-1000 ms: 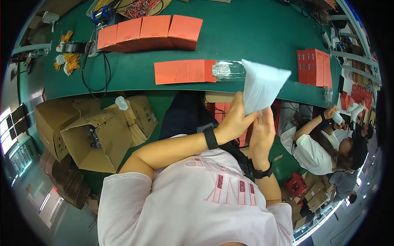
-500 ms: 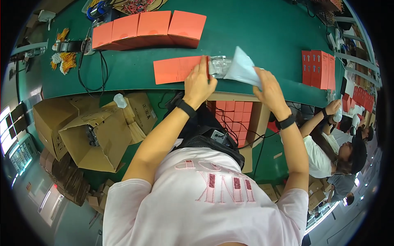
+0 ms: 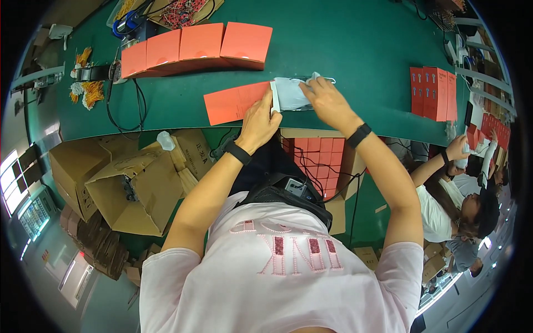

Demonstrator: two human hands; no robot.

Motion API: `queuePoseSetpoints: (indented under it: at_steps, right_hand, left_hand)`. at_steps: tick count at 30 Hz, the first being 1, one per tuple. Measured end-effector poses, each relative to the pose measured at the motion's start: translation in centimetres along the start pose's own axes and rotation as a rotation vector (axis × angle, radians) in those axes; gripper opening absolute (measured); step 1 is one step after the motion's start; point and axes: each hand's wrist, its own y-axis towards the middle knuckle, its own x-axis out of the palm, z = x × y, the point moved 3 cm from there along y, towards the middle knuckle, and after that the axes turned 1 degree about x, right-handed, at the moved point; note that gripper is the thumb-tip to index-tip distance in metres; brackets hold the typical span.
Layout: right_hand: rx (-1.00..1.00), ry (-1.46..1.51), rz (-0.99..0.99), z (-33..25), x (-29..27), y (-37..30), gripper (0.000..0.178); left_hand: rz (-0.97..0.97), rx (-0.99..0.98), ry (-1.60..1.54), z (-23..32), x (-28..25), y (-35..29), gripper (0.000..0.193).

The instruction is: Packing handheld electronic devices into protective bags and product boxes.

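A red cardboard box (image 3: 229, 104) lies on the green tabletop in front of me. My left hand (image 3: 257, 123) is closed around its right end, thumb and fingers at the pale edge of the opening. Right up against that opening is a pale grey-white soft packet (image 3: 291, 93), lying flat. My right hand (image 3: 328, 104) grips the packet's far right part, with the fingers bent over it. Some clear plastic shows along the packet's edge, mostly covered. How far the packet reaches into the box is hard to see.
Several red boxes (image 3: 202, 41) stand in a curved row behind, and more red boxes (image 3: 433, 91) at the right. A black cable (image 3: 139, 102) loops on the left. Open cartons (image 3: 136, 191) sit below the table edge. A co-worker's hand (image 3: 457, 149) is at the right.
The packet has come down from a raised tilt to lie flat against the box opening, covering the clear plastic bag. My right hand has moved left and farther over the table.
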Motion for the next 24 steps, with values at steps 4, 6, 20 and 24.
queuePoseSetpoints:
  at_steps: [4, 6, 20, 24]
  right_hand:
    - [0.151, 0.21, 0.115, -2.0, 0.3, -1.0, 0.061]
    - [0.154, 0.11, 0.108, -3.7, -0.7, -1.1, 0.066]
    - [0.625, 0.358, 0.574, -2.1, -0.5, -2.5, 0.024]
    - [0.657, 0.047, 0.646, 0.1, -2.2, -3.4, 0.038]
  left_hand:
    - [-0.057, -0.077, -0.057, -0.2, -0.8, 0.3, 0.061]
    - [-0.109, -0.103, -0.052, 0.0, -0.7, 0.3, 0.068]
    - [-0.215, -0.119, -0.025, 0.3, -1.1, 1.9, 0.075]
    - [-0.245, -0.19, -0.129, 1.1, -1.8, 1.4, 0.094]
